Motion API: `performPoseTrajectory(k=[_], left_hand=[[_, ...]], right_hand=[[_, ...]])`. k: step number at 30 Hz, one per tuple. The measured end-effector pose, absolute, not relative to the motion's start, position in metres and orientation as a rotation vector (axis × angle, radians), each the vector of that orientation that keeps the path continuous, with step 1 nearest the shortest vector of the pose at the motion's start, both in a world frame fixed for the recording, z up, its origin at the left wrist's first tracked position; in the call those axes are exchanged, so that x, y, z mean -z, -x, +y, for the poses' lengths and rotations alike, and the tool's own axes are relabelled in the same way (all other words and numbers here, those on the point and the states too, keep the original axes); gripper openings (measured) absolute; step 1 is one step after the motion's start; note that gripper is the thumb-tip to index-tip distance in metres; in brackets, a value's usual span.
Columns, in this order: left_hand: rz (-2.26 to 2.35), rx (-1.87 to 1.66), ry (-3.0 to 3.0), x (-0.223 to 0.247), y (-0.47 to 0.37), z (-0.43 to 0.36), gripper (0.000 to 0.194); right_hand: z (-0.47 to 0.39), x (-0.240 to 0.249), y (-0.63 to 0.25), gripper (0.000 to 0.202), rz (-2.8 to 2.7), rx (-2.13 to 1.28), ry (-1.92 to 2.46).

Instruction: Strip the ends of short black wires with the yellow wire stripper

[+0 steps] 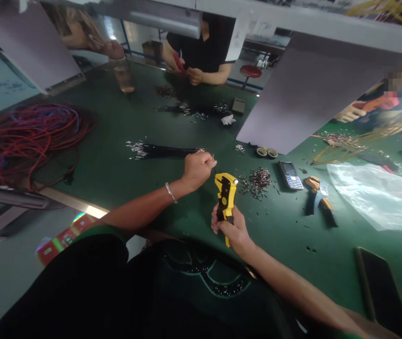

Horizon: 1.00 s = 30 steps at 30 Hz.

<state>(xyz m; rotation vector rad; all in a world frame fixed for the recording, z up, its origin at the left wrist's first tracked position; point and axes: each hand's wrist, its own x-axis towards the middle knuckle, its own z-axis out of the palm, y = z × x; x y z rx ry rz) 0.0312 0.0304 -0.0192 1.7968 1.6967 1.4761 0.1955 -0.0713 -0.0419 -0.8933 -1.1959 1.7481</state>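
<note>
Green tabletop (158, 193) spreads under a pale shelf (310, 21), which hides the head of a co-worker (209, 54) opposite; the right hand (236, 229) is wrapped round the handles of a yellow wire stripper (225, 195), near the table's front edge and left of a heap of scraps (260, 178); the left hand (198, 170) is curled nearly closed, pinching a thin dark wire (215, 168) by the tool's head, its tip too small to make out; that hand partly covers a black wire bundle (167, 151); a dark phone (381, 287) is cut off lower right.

Yellow-and-black hand tool (225, 194), green table (116, 127), red cables (34, 129) (some blue)
</note>
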Motion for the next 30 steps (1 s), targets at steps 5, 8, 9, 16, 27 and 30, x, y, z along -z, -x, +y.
performPoseTrajectory(k=[5, 8, 9, 16, 27, 30], left_hand=[[1.719, -1.458, -1.832, 0.019, -0.032, 0.031, 0.027], [1.739, -1.429, -1.847, 0.021, -0.032, 0.032, 0.026], [1.743, -1.419, -1.856, 0.022, -0.032, 0.033, 0.026], [1.748, -1.424, -1.905, 0.024, -0.03, 0.035, 0.025], [1.775, -1.631, -1.438, 0.025, 0.002, 0.06, 0.019], [1.612, -1.711, -1.275, 0.017, 0.011, 0.064, 0.018]], right_hand=[[-0.073, 0.044, -0.195, 0.029, -1.206, -1.727, 0.925], [-0.074, 0.044, -0.195, 0.03, -1.218, -1.714, 0.936], [-0.074, 0.044, -0.195, 0.029, -1.221, -1.713, 0.939], [-0.074, 0.041, -0.195, 0.028, -1.234, -1.722, 0.911], [-0.084, 0.039, -0.202, 0.022, -1.4, -1.716, 0.831], [-0.07, 0.038, -0.204, 0.029, -1.2, -1.657, 0.82]])
